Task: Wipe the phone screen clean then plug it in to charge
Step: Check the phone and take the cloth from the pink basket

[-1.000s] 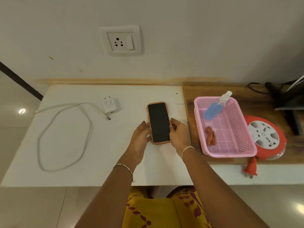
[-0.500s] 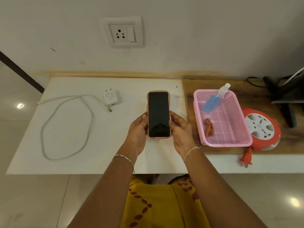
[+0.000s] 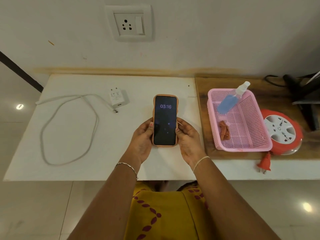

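Phone [image 3: 165, 120] sits at frame centre, held over the white table [image 3: 121, 156]. Its screen faces the camera, lit, and reads 03:16. It has a peach case.

Left hand [image 3: 141, 141] grips the phone's lower left edge, thumb on the case side. Right hand [image 3: 188, 137] grips the lower right edge the same way, so both hands are curled round the phone.

Left of the phone, a white charger [image 3: 116, 98] lies flat. A white cable [image 3: 69, 129] loops across the left of the table, one connector end just beside the charger.

Wall socket [image 3: 129, 23] is at top centre.

At right, a pink basket [image 3: 242, 148] stands on a wooden board [image 3: 202, 118]. In it a spray bottle [image 3: 228, 101] of blue liquid leans on the far rim, and a small reddish cloth [image 3: 224, 130] lies on the floor. A red extension reel [image 3: 280, 132] sits against the basket's right side.
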Demonstrator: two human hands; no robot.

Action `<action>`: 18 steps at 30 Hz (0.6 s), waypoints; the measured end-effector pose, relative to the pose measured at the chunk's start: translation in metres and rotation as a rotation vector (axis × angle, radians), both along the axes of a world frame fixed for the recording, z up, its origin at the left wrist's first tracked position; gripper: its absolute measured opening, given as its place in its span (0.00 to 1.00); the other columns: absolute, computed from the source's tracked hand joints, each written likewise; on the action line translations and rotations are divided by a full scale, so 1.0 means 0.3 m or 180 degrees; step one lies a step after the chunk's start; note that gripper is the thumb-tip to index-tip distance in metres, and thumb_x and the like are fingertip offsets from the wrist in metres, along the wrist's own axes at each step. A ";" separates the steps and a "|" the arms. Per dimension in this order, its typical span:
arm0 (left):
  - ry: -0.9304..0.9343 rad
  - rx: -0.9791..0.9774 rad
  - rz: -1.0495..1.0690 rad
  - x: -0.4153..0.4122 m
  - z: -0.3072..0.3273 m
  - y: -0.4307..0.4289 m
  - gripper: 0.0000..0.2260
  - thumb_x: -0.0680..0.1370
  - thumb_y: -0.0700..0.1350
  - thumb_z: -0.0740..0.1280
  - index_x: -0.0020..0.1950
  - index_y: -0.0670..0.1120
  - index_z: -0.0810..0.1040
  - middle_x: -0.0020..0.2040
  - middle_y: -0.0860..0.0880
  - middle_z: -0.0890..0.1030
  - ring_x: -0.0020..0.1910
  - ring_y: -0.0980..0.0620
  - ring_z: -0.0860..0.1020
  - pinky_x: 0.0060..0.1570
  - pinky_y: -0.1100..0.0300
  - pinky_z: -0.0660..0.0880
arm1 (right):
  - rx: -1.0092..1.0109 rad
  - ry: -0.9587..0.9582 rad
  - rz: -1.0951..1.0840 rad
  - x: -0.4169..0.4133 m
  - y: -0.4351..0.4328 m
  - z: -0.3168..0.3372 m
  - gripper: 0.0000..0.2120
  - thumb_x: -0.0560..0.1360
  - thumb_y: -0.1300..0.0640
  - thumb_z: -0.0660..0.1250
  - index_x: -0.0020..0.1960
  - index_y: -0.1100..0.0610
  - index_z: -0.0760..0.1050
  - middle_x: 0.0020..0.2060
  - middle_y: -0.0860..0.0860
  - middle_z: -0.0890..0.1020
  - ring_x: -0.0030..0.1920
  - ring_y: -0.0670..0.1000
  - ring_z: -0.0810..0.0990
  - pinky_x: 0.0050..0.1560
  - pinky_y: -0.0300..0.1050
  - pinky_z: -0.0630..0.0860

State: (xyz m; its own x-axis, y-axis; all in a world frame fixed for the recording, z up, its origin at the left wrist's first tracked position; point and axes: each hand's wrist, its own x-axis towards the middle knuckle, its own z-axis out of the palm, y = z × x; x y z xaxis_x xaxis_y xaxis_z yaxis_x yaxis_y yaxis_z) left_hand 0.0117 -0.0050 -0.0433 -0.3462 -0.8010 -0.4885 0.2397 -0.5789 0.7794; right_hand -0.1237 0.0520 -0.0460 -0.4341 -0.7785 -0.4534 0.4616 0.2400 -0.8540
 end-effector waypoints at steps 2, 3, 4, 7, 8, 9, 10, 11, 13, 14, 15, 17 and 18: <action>0.0017 -0.0005 -0.0041 0.001 -0.002 -0.007 0.16 0.81 0.41 0.58 0.67 0.37 0.72 0.64 0.37 0.77 0.61 0.40 0.77 0.60 0.48 0.75 | -0.0078 -0.0023 -0.0032 -0.001 -0.004 -0.009 0.15 0.77 0.67 0.63 0.63 0.61 0.75 0.56 0.57 0.81 0.55 0.54 0.81 0.55 0.50 0.79; 0.0054 0.0004 -0.0064 0.003 -0.003 -0.010 0.16 0.81 0.41 0.58 0.67 0.36 0.72 0.63 0.35 0.76 0.60 0.38 0.77 0.62 0.45 0.74 | -0.0116 -0.0035 -0.0035 -0.002 -0.006 -0.012 0.15 0.77 0.68 0.63 0.63 0.62 0.74 0.56 0.57 0.82 0.55 0.55 0.81 0.54 0.49 0.79; 0.0101 0.0022 -0.0087 0.004 -0.003 -0.013 0.16 0.81 0.40 0.58 0.67 0.35 0.71 0.63 0.34 0.76 0.57 0.37 0.78 0.63 0.43 0.72 | -0.0149 -0.0055 -0.0034 -0.003 -0.008 -0.014 0.16 0.76 0.68 0.64 0.63 0.62 0.74 0.56 0.57 0.82 0.55 0.55 0.82 0.54 0.49 0.79; 0.0148 0.0058 -0.0150 0.006 -0.001 -0.019 0.15 0.81 0.38 0.57 0.66 0.33 0.71 0.61 0.31 0.76 0.53 0.36 0.77 0.64 0.40 0.71 | -0.0197 -0.0114 -0.0059 -0.007 -0.011 -0.018 0.16 0.75 0.68 0.65 0.63 0.63 0.75 0.55 0.57 0.82 0.54 0.55 0.82 0.52 0.47 0.80; 0.0124 0.0043 -0.0163 0.005 0.000 -0.022 0.15 0.81 0.38 0.57 0.66 0.34 0.72 0.61 0.31 0.76 0.54 0.36 0.77 0.63 0.42 0.73 | -0.0199 -0.0118 -0.0063 -0.008 -0.011 -0.017 0.16 0.75 0.68 0.65 0.63 0.63 0.75 0.54 0.57 0.82 0.54 0.55 0.82 0.51 0.47 0.80; 0.0103 0.0021 -0.0169 0.004 0.001 -0.023 0.15 0.81 0.38 0.57 0.66 0.34 0.72 0.62 0.31 0.76 0.55 0.36 0.78 0.61 0.44 0.75 | -0.0194 -0.0114 -0.0058 -0.008 -0.011 -0.017 0.16 0.76 0.68 0.65 0.63 0.63 0.75 0.54 0.57 0.83 0.54 0.55 0.82 0.51 0.46 0.80; 0.0106 0.0002 -0.0168 0.004 0.001 -0.024 0.15 0.81 0.38 0.57 0.66 0.34 0.72 0.62 0.32 0.76 0.54 0.37 0.78 0.59 0.47 0.76 | -0.0186 -0.0101 -0.0043 -0.008 -0.011 -0.016 0.16 0.76 0.68 0.64 0.63 0.62 0.75 0.54 0.57 0.83 0.54 0.55 0.82 0.50 0.46 0.80; 0.0128 -0.0010 -0.0167 0.003 0.001 -0.024 0.15 0.81 0.38 0.57 0.66 0.35 0.72 0.61 0.32 0.76 0.53 0.39 0.79 0.57 0.48 0.77 | -0.0177 -0.0081 -0.0029 -0.007 -0.011 -0.015 0.16 0.76 0.68 0.65 0.63 0.62 0.75 0.54 0.56 0.83 0.54 0.54 0.82 0.50 0.45 0.80; 0.0180 -0.0014 -0.0169 0.007 0.002 -0.024 0.15 0.81 0.39 0.57 0.66 0.35 0.73 0.61 0.33 0.77 0.51 0.40 0.80 0.57 0.48 0.78 | -0.0151 -0.0006 -0.0009 -0.004 -0.013 -0.006 0.15 0.76 0.67 0.65 0.62 0.61 0.76 0.53 0.56 0.83 0.53 0.53 0.83 0.49 0.44 0.80; 0.0181 -0.0008 -0.0172 0.007 0.002 -0.025 0.15 0.81 0.39 0.57 0.66 0.36 0.73 0.61 0.33 0.77 0.52 0.40 0.80 0.57 0.48 0.77 | -0.0125 0.0048 -0.0001 -0.002 -0.015 0.002 0.14 0.76 0.66 0.66 0.61 0.60 0.77 0.53 0.55 0.83 0.52 0.52 0.83 0.48 0.43 0.80; 0.0172 0.0002 -0.0174 0.008 0.001 -0.026 0.15 0.81 0.39 0.58 0.66 0.36 0.72 0.61 0.33 0.77 0.53 0.39 0.79 0.57 0.48 0.77 | -0.0081 0.0109 0.0002 0.000 -0.018 0.011 0.13 0.76 0.65 0.66 0.59 0.59 0.78 0.51 0.55 0.84 0.50 0.50 0.84 0.46 0.41 0.80; 0.0158 0.0028 -0.0170 0.011 0.001 -0.024 0.16 0.81 0.39 0.58 0.67 0.35 0.71 0.60 0.34 0.78 0.53 0.39 0.79 0.58 0.48 0.77 | 0.0049 0.0255 -0.0046 0.000 -0.021 0.032 0.11 0.76 0.63 0.67 0.58 0.57 0.78 0.51 0.53 0.83 0.45 0.46 0.84 0.40 0.36 0.78; 0.0158 0.0033 -0.0165 0.012 0.003 -0.023 0.16 0.81 0.39 0.58 0.67 0.35 0.71 0.59 0.34 0.78 0.53 0.39 0.80 0.58 0.47 0.77 | 0.0112 0.0391 -0.0096 -0.004 -0.023 0.043 0.11 0.76 0.63 0.66 0.58 0.57 0.77 0.51 0.52 0.83 0.45 0.44 0.83 0.39 0.32 0.77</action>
State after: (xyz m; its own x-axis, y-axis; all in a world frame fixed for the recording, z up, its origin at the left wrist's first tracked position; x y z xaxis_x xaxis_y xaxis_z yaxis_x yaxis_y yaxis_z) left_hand 0.0153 -0.0120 -0.0423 -0.4111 -0.7763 -0.4779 0.2475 -0.5996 0.7611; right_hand -0.1248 0.0451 -0.0331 -0.5109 -0.7489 -0.4221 0.3613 0.2585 -0.8959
